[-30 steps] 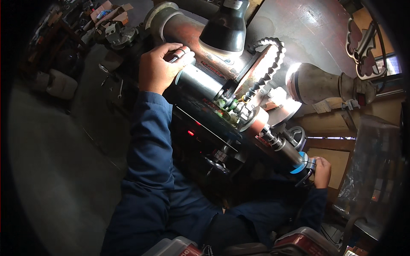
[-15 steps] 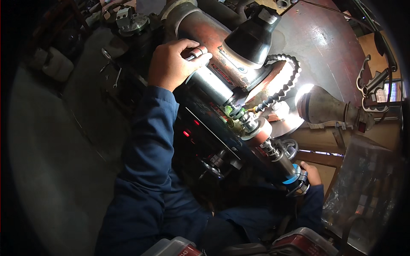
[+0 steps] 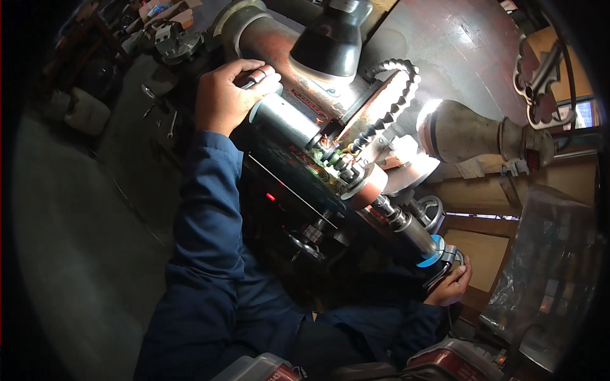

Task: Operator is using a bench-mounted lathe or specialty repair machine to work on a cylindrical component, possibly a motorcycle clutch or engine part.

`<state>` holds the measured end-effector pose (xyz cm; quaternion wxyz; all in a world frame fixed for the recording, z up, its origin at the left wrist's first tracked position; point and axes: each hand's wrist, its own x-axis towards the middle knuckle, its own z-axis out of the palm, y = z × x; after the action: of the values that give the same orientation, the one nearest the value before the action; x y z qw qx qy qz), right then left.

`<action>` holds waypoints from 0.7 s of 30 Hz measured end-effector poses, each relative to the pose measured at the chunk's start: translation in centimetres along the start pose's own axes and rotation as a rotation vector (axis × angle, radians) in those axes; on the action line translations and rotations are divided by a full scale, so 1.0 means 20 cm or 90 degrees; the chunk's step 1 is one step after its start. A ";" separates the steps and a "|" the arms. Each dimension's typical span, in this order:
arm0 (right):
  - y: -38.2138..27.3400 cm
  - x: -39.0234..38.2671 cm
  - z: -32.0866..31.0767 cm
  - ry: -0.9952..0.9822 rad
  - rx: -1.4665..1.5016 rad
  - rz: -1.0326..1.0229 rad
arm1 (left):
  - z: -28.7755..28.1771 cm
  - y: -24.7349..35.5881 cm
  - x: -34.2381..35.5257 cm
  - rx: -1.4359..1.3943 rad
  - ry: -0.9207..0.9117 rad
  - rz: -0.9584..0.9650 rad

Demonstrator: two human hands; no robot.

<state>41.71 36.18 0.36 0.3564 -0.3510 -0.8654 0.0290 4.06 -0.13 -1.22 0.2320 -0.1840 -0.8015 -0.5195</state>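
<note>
My left hand [image 3: 230, 95] is closed on a metal handle at the upper end of a shiny steel cylinder [image 3: 284, 119]; the palm hides most of that handle. Down the same line sit a metal spindle [image 3: 349, 173], a reddish-brown collar [image 3: 368, 188] and a narrower steel shaft [image 3: 413, 232]. Small orange sparks [image 3: 328, 141] show by the cylinder's lower end. At the shaft's far right end is a blue ring [image 3: 434, 252] with a silver crank handle [image 3: 454, 254]. Around that crank my right hand [image 3: 450, 286] has its fingers curled.
A black lamp [image 3: 327, 44] and a pale lamp [image 3: 470, 130] light the machine. Between them curves a segmented coolant hose [image 3: 406, 86]. A handwheel [image 3: 305, 244] stands in front. Wrenches [image 3: 171, 124] lie at left; a plastic sheet [image 3: 546, 273] hangs at right.
The machine has shifted left in view. My right hand has moved from beyond the crank to its near, lower side. Orange sparks now show near the cylinder. My left hand keeps its grip.
</note>
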 end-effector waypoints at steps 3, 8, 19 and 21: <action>0.01 -0.05 0.03 0.073 0.031 -0.032 | 0.01 -0.01 -0.01 -0.023 -0.007 -0.016; 0.03 -0.12 0.09 0.256 -0.046 -0.082 | 0.00 0.00 -0.01 -0.048 -0.056 -0.057; 0.11 -0.24 0.14 0.237 -0.048 -0.041 | 0.01 0.07 -0.01 0.058 -0.042 -0.057; 0.14 -0.25 0.16 0.264 -0.053 -0.051 | 0.02 0.07 -0.01 0.069 -0.047 -0.040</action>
<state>43.87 35.81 -5.80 0.5133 -0.3289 -0.7871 -0.0937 4.94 0.74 -0.53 0.1955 -0.1653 -0.8418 -0.4752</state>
